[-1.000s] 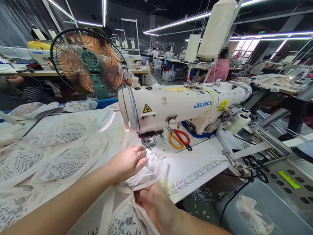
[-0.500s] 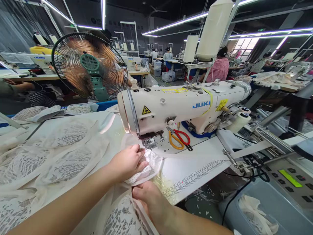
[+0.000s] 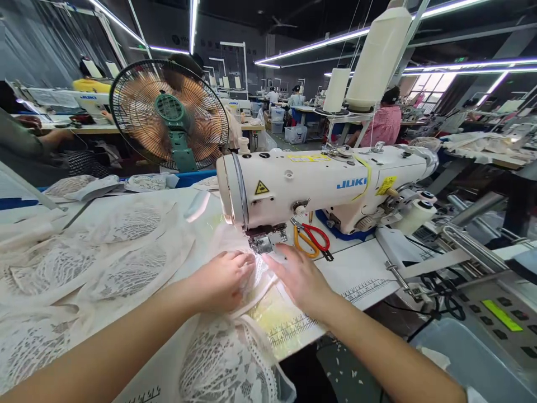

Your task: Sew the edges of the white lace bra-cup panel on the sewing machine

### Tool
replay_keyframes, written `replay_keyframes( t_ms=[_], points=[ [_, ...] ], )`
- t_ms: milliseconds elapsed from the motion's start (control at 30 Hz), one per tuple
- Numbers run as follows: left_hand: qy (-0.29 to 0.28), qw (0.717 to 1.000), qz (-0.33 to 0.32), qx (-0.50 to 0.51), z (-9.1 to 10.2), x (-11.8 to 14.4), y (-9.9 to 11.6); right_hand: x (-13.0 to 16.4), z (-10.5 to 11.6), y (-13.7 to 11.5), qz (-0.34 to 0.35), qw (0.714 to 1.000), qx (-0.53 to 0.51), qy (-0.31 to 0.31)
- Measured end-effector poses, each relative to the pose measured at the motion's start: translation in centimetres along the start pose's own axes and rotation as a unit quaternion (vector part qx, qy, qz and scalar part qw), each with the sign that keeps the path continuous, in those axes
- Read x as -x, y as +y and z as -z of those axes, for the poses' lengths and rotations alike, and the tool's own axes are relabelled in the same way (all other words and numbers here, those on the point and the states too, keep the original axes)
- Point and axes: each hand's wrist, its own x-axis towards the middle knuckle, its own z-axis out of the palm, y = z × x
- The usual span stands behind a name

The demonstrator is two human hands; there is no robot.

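A white sewing machine [image 3: 277,193] stands before me, its metal presser foot [image 3: 260,244] low over the bed. White lace fabric [image 3: 260,282] runs under the foot. My left hand [image 3: 224,280] lies just left of the foot, fingers bent and closed on the fabric. To the right of the foot, my right hand [image 3: 300,277] has its thumb and fingers apart, the tips beside the fabric's edge. A lace cup [image 3: 222,358] of the same piece drapes over the table's front edge. The fingertips of my left hand are partly hidden in the cloth.
Thread snips [image 3: 312,238] with red and yellow handles lie on the machine bed. Several lace pieces [image 3: 130,274] spread over the table's left side. A fan [image 3: 170,115] stands behind. At right are a control panel [image 3: 501,316] and a grey bin [image 3: 457,341]. Co-workers sit farther off.
My right hand has left the draped fabric near the table edge and moved up and forward to the presser foot, its fingers spreading. The left hand stays by the foot. The view has shifted slightly.
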Motion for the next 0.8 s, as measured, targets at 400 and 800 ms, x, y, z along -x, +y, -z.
replay_keyframes(
  t_ms=[400,800],
  points=[
    [0.162,0.984,-0.067,0.014,-3.1,1.1,1.1,-0.1,-1.8,1.3,0.196,0.981,0.012,0.007],
    [0.236,0.963,-0.128,0.008,-3.9,1.0,1.0,0.3,-2.8,-0.8,0.13,0.991,0.017,0.031]
  ],
)
